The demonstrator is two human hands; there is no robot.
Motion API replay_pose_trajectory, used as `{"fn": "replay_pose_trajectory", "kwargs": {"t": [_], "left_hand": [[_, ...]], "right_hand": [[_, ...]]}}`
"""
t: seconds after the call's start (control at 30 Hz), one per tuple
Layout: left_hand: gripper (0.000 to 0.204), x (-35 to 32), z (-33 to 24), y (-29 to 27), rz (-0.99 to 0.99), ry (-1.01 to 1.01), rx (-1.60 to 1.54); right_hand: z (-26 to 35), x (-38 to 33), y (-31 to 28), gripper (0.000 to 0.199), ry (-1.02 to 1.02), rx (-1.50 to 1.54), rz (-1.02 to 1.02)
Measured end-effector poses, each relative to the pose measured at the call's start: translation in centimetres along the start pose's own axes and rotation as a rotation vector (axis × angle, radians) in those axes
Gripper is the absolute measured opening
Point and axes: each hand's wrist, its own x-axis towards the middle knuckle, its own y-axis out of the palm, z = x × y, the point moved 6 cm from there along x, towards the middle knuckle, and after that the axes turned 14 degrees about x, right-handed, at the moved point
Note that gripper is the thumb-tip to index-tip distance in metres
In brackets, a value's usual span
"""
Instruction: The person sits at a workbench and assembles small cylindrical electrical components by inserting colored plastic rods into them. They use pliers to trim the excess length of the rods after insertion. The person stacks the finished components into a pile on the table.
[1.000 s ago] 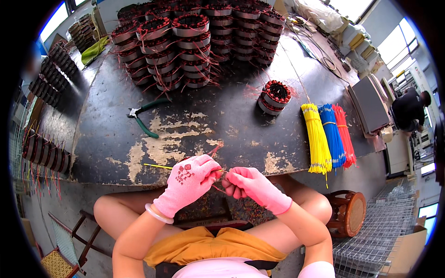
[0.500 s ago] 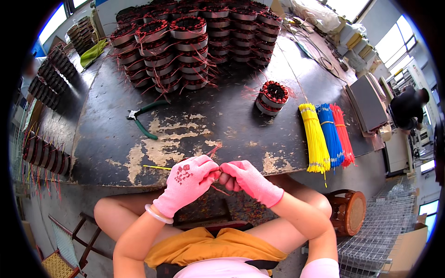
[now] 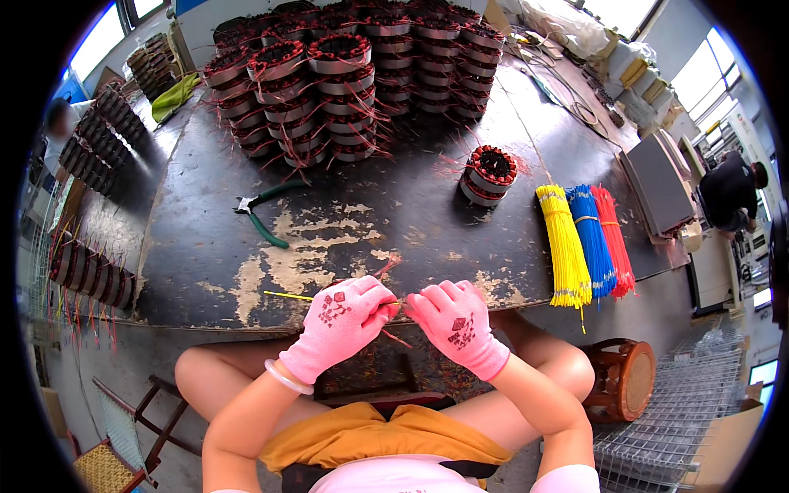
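Both my hands wear pink gloves and meet at the near edge of the worn black table (image 3: pixel 205 255). My left hand (image 3: pixel 345 320) pinches a thin yellow wire (image 3: pixel 288 296) that sticks out to the left. My right hand (image 3: pixel 456 324) is closed beside it, fingers at the same wire end. Red wire ends (image 3: pixel 385 267) poke up just above my left hand. A wound stator (image 3: pixel 370 374) lies on my lap under the hands, mostly hidden.
A single stator with red windings (image 3: pixel 489 174) stands at mid-table. Stacks of stators (image 3: pixel 345 74) fill the far side. Green-handled pliers (image 3: pixel 263 214) lie to the left. Yellow (image 3: pixel 563 246), blue (image 3: pixel 590 242) and red (image 3: pixel 615 242) wire bundles lie at right. A round stool (image 3: pixel 620 378) stands lower right.
My right hand has moved left and closed in against my left hand. The left hand has barely shifted.
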Motion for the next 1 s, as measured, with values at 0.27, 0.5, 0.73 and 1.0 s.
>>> {"fn": "replay_pose_trajectory", "kwargs": {"t": [0.27, 0.5, 0.73, 1.0], "left_hand": [[0.015, -0.2, 0.1, -0.3, 0.051, 0.016, 0.006], [0.027, -1.1, 0.4, -4.3, -0.278, -0.013, 0.087], [0.021, 0.2, 0.9, -0.4, 0.042, -0.082, 0.094], [0.031, 0.1, 0.5, -0.6, 0.013, -0.123, 0.124]], "right_hand": [[-2.5, 0.5, 1.7, 0.027, 0.710, 0.916, 0.091], [-2.4, -0.2, 3.4, 0.036, 0.826, 0.962, 0.242], [-3.0, -0.9, 1.6, 0.038, 0.693, 0.823, 0.100], [-13.2, -15.0, -16.5, 0.043, 1.032, -0.011, -0.539]]}}
